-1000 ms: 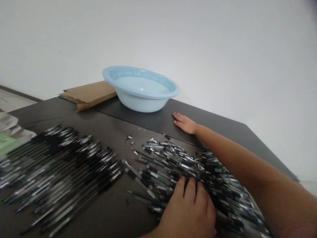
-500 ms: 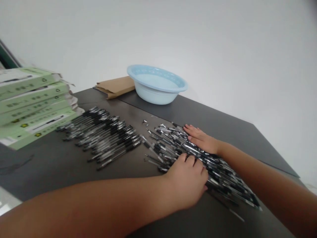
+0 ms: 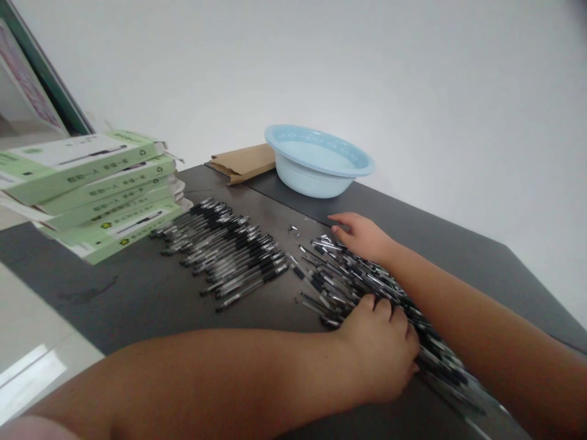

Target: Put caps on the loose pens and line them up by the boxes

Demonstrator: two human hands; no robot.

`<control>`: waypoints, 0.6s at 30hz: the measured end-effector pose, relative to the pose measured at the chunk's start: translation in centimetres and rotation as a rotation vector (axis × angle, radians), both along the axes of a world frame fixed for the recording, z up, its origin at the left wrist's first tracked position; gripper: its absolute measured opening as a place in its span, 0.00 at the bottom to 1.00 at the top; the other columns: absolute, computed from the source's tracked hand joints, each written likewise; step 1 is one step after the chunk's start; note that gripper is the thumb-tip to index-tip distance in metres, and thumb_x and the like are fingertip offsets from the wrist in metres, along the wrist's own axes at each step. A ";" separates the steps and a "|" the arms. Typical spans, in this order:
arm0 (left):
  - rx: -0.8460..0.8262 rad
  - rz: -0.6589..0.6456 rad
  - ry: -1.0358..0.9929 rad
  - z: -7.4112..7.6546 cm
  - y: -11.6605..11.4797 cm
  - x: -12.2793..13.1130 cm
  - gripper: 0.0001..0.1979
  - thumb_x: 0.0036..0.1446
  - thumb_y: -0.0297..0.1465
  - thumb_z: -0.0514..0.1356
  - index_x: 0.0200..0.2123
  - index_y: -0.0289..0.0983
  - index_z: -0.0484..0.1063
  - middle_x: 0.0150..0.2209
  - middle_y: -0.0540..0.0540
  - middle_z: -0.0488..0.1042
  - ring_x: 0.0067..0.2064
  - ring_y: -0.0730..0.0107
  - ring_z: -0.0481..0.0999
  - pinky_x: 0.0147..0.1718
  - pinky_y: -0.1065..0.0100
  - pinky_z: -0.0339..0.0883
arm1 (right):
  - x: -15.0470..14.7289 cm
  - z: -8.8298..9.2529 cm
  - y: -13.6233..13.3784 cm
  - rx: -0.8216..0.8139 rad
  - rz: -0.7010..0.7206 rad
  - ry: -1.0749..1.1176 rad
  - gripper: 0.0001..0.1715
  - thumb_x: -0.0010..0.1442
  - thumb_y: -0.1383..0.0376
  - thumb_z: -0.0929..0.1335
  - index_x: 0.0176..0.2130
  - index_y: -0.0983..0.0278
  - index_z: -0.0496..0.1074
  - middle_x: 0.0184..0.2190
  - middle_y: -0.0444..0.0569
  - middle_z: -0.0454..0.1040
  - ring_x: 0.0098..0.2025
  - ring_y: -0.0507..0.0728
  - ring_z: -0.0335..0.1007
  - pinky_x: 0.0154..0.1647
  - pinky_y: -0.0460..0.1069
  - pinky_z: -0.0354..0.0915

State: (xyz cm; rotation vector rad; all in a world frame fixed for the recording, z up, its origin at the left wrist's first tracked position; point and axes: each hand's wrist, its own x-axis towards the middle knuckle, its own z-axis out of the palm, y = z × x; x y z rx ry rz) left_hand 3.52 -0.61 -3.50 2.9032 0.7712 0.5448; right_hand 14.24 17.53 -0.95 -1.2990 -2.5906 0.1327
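A loose pile of pens (image 3: 342, 278) with black grips and shiny metal tips lies on the dark table, slanting toward the lower right. My left hand (image 3: 380, 348) is closed over its near side, knuckles up and fingers curled down on the pens; the fingertips are hidden. At the pile's far end, my right hand (image 3: 364, 237) is open, fingers stretched to the left and thumb apart, with nothing visible in it. To the left, a row of pens (image 3: 233, 247) lies side by side at a slant. Small metal tips (image 3: 293, 228) lie between the two groups.
Green-and-white pen boxes (image 3: 123, 177) are stacked at the table's left. Farther back, a light blue basin (image 3: 316, 180) stands beside a brown paper bag (image 3: 245, 162). The dark table (image 3: 156, 299) reaches the white wall; pale floor shows at lower left.
The view has turned left, so everything appears farther right. My right hand has slid toward the pile's far left end and lifted its fingers off the pens. My left hand stays on the near side.
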 end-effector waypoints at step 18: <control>-0.013 0.011 0.016 -0.8 -0.7 0.5 0.23 0.69 0.37 0.55 0.59 0.31 0.76 0.60 0.31 0.75 0.61 0.41 0.71 0.61 0.40 0.58 | -6.7 -1.9 0.4 -0.215 0.489 0.028 0.31 0.70 0.66 0.63 0.69 0.60 0.68 0.73 0.54 0.62 0.75 0.61 0.56 0.77 0.64 0.51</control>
